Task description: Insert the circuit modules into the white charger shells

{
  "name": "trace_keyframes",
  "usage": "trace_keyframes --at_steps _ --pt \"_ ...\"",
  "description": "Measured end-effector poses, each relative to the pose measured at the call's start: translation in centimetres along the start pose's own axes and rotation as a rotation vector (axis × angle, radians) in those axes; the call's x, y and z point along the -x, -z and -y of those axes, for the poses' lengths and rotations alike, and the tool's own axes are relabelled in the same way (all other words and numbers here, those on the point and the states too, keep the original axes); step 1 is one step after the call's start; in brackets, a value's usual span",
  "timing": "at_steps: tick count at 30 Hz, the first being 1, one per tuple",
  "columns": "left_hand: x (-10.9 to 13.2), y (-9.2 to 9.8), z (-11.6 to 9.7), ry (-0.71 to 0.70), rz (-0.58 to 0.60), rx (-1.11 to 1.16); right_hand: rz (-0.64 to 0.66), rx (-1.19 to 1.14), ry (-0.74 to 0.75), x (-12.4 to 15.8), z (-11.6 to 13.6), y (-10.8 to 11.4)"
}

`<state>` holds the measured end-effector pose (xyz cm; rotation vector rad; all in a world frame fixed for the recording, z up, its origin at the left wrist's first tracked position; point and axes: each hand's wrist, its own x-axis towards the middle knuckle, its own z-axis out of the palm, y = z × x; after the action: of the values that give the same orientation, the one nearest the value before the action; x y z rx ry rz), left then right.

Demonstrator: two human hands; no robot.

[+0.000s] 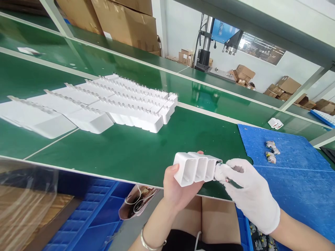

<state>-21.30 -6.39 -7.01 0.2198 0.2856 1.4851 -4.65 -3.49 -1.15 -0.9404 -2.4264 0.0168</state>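
My bare left hand (172, 190) is wrapped round a row of white rectangular housings (187, 169), whose open ends face me. On my right hand (248, 190) is a white glove. Its thumb and fingers pinch a small part (220, 171) at the right end of the row, at the mouth of the last housing; the gloved fingers hide much of this part. Behind, to the left, many white housings (133, 113) lie side by side on the green table (125, 150), with rows of small clear pieces along their tops.
A blue mat (300, 184) on the right carries several small assemblies (270, 157). One white piece (275, 123) lies beyond it. Below the table edge are blue bins (86, 209) and a bag (136, 202). A metal frame post (300, 89) rises behind the mat.
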Motion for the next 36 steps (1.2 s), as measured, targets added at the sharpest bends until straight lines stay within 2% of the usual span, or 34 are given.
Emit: trace_keyframes --at_steps 5,10,21,31,34,36 --pt "0.0 0.1 0.0 0.007 0.027 0.026 -0.077 -0.046 -0.019 1.1 -0.5 0.1" --pt "-0.1 0.2 0.0 0.000 0.005 0.037 -0.104 -0.088 -0.083 1.8 -0.6 0.5" --pt "0.0 0.0 0.0 0.004 0.030 0.023 -0.116 0.014 0.030 1.5 -0.8 -0.5" --pt "0.0 0.2 0.2 -0.012 0.068 -0.017 0.054 0.061 0.011 0.6 0.7 -0.4" --pt "-0.1 0.2 0.1 -0.007 0.042 -0.010 0.091 0.046 -0.032 0.2 1.2 -0.3" --pt "-0.1 0.0 0.0 -0.014 0.001 0.025 0.101 -0.042 -0.083 -0.2 1.0 -0.1"
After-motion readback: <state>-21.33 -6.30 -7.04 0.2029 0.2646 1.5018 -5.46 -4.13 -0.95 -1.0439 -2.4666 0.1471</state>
